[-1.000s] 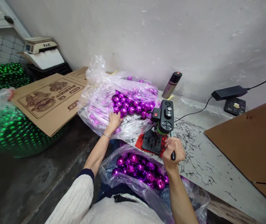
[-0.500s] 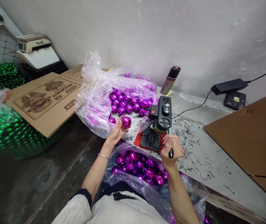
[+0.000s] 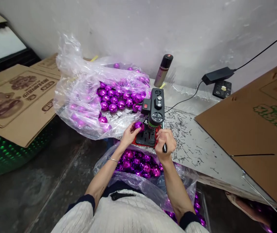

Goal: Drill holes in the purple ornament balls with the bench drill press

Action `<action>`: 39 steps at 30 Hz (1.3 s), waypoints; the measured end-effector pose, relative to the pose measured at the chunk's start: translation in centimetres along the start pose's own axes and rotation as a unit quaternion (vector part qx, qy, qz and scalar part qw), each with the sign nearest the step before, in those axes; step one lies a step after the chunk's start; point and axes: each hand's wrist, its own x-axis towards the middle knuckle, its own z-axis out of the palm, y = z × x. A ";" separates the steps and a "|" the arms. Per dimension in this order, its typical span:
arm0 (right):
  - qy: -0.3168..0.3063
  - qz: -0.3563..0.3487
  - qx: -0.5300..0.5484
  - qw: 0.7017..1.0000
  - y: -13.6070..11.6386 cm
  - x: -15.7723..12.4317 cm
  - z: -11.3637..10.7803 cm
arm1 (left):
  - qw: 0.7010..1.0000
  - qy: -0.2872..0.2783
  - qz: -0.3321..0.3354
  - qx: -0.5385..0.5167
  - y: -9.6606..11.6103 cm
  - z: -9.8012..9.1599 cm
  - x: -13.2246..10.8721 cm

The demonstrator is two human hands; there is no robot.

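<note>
My left hand [image 3: 129,134] is closed on a shiny purple ball [image 3: 139,126] with mirror-like facets. It holds the ball at the left side of a small black bench machine [image 3: 157,105], which has a slotted base plate [image 3: 145,137] on a red sheet. My right hand [image 3: 165,142] is wrapped round the machine's black-tipped lever handle [image 3: 164,148]. Behind the left hand, many purple balls [image 3: 113,100] lie in an open clear plastic bag [image 3: 77,74]. More faceted balls [image 3: 145,167] fill a second bag [image 3: 104,154] below the table edge, in front of my body.
Dark thin scraps litter the table [image 3: 213,158] to the right. A spray can [image 3: 163,70] and a black power adapter [image 3: 218,75] with a cord stand near the wall. Cardboard sheets [image 3: 36,119] lie left, over green balls [image 3: 19,152]; a cardboard box [image 3: 245,119] is at right.
My left hand has carried the purple ball rightward to the machine. My right hand stays on the lever handle. The camera view has turned to the right.
</note>
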 end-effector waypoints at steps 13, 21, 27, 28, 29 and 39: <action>-0.002 -0.007 -0.013 1.000 0.1 -0.3 -0.1 | 0.936 -0.030 0.238 0.259 -1.8 2.4 -1.2; 0.002 0.005 -0.012 1.000 0.4 -0.8 0.0 | 0.930 -0.019 0.233 0.282 -3.5 2.8 -1.1; 0.028 -0.010 -0.002 1.000 1.8 -2.8 0.9 | 0.933 -0.027 0.228 0.278 -3.4 2.8 -1.1; 0.035 -0.008 -0.001 0.999 2.0 -3.1 1.1 | 0.934 -0.028 0.227 0.275 -3.3 2.8 -1.1; 0.041 -0.006 0.000 0.999 2.3 -3.4 1.2 | 0.935 -0.030 0.226 0.273 -3.3 2.8 -1.1; 0.061 -0.019 -0.001 0.998 3.5 -4.4 2.0 | 0.937 -0.033 0.215 0.272 -3.4 2.7 -1.1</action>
